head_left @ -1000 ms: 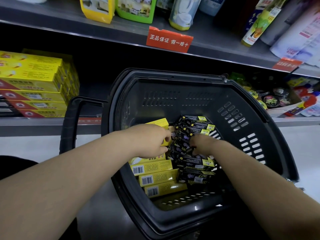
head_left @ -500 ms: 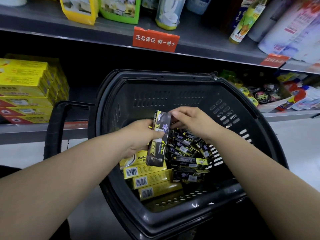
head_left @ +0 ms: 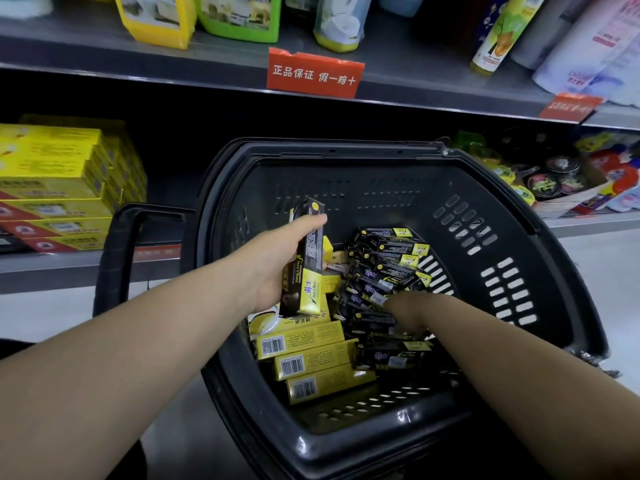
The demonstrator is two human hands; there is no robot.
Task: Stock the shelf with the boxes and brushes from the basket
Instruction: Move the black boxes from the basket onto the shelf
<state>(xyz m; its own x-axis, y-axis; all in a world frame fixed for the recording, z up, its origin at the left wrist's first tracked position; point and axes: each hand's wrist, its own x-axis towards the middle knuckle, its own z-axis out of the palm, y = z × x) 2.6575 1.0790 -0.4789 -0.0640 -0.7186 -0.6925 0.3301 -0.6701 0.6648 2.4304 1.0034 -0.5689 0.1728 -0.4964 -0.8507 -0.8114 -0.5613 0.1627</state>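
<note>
Gripping 1 upright black box (head_left: 304, 265), left hand (head_left: 277, 268) raised.

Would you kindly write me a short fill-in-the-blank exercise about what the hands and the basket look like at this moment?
1. The left hand grips a black and yellow box, held nearly ____.
2. The right hand reaches down among the ____ boxes on the right side of the basket.
3. The yellow boxes lying in the basket show printed ____ on their near ends.
4. The red tag hangs on the edge of the ____ shelf.

Missing words: upright; black; barcodes; upper
</note>
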